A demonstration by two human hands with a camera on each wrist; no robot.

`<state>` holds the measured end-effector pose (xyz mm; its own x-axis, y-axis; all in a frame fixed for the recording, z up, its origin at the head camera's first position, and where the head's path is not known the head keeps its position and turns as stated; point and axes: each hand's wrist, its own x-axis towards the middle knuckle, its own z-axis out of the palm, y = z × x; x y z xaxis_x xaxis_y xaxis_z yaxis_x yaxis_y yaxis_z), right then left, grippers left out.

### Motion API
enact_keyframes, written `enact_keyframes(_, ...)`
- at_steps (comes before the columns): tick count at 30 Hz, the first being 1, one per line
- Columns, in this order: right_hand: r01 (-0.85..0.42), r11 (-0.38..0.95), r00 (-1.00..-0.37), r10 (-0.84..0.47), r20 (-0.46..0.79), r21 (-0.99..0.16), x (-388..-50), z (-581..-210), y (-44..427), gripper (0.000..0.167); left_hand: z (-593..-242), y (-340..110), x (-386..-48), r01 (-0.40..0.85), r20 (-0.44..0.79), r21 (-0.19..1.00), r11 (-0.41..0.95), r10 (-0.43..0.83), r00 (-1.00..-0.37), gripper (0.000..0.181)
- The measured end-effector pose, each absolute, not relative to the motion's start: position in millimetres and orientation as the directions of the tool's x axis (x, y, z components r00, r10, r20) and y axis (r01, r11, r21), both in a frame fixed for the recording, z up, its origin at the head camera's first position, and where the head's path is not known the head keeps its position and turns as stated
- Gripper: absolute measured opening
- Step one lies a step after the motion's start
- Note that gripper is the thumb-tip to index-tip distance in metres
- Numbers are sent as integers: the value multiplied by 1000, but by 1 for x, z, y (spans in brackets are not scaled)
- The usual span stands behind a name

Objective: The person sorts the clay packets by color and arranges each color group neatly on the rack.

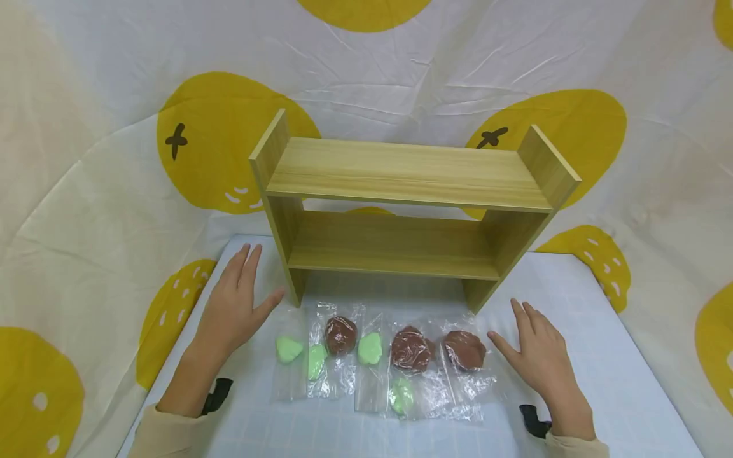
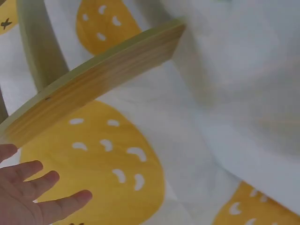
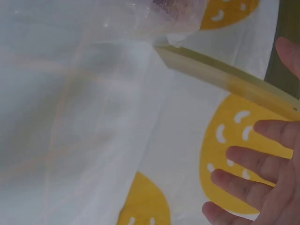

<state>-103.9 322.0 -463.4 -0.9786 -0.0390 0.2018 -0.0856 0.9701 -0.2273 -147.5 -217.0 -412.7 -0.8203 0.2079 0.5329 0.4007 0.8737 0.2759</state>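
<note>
I see the person's left grip point(image 1: 231, 312) with fingers extended and thumb out, just left of the wooden shelf point(image 1: 395, 245), near the leftmost of the clear bags point(image 1: 372, 391). The right grip point(image 1: 538, 353) is likewise spread and free, its thumb near the rightmost bag. The bags lie in a row between the two, on the near side of the shelf, with green lumps point(image 1: 289, 349) and brown lumps point(image 1: 465, 350) inside. I make out a faint grid on the pale blue counter point(image 1: 309, 432); white cloth point(image 1: 395, 83) with big yellow shapes encloses its far, left and right sides.
</note>
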Motion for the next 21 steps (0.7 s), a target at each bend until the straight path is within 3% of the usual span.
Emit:
enact_keyframes(8,-83,943,-989,-39,142,-321,-104,-464,326,95,-364,-211,-159,385,479,486,785,130,-868,83)
enact_keyframes(21,6,852,-998,-26,-53,-523,-109,-470,331,94,-314,-198,-179,473,568,632,614,47,-821,74)
